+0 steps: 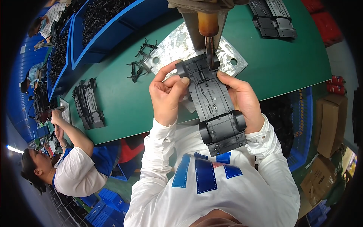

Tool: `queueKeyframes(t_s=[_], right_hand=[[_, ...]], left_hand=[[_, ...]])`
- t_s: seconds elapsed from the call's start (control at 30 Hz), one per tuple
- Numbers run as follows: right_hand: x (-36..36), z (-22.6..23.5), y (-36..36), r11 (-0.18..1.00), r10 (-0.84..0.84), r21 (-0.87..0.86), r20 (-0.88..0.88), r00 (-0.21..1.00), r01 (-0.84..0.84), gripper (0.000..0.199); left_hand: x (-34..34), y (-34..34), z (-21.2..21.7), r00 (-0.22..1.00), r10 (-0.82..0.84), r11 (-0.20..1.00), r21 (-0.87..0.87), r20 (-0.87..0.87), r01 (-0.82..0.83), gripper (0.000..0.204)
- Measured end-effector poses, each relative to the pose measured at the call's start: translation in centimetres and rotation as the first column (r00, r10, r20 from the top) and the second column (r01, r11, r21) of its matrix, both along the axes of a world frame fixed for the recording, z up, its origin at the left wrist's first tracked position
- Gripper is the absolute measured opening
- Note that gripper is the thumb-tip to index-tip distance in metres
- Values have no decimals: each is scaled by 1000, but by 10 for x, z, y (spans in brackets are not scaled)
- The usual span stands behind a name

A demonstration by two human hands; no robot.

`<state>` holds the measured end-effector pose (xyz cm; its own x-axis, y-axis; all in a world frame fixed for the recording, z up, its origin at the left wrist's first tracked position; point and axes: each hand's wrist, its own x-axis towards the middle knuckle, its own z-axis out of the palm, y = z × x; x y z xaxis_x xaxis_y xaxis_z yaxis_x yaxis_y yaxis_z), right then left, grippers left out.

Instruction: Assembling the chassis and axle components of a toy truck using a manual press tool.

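A black plastic toy-car chassis (212, 99) is held tilted between my two hands, its near end over my lap. My left hand (166, 96) grips its far left corner, with thumb on top and fingers beside the wheel arch. Along the far right edge, my right hand (245, 99) is closed on it, thumb near the corner and the other fingers partly hidden beneath. A powered screwdriver (208, 26) with an amber handle end points down. Its metal bit stands at the chassis's far right part; whether it touches a screw I cannot tell.
Under the screwdriver, a shiny metal plate (170, 47) lies on the green table (124, 90). Small black axle-like parts (140, 62) lie left of it. More chassis (274, 20) lie far right and left. Blue bins (109, 32) hold black parts. A co-worker (75, 166) works at left.
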<state>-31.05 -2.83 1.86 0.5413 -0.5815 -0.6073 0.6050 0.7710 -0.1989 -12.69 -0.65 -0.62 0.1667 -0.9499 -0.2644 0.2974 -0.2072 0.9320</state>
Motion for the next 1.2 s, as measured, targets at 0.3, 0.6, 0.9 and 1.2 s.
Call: queueKeyframes(t_s=[0.3, 0.6, 0.9, 1.2], right_hand=[[0, 0, 0, 1000, -3, -8, 8, 1000, 3, 31], [0, -4, 0, 1000, -2, -12, -14, 1000, 2, 30], [0, -7, 1, 1000, 15, -20, -41, 999, -16, 31], [0, -8, 0, 1000, -24, -3, 8, 1000, 24, 33]], left_hand=[[0, 0, -1, 1000, 1, 1000, -3, -13, -1, 47], [1, -1, 0, 1000, -5, 1000, 3, -13, 5, 46], [1, 1, -2, 1000, -17, 1000, -9, -9, 17, 46], [1, 1, -1, 1000, -18, 1000, -13, -24, 17, 46]])
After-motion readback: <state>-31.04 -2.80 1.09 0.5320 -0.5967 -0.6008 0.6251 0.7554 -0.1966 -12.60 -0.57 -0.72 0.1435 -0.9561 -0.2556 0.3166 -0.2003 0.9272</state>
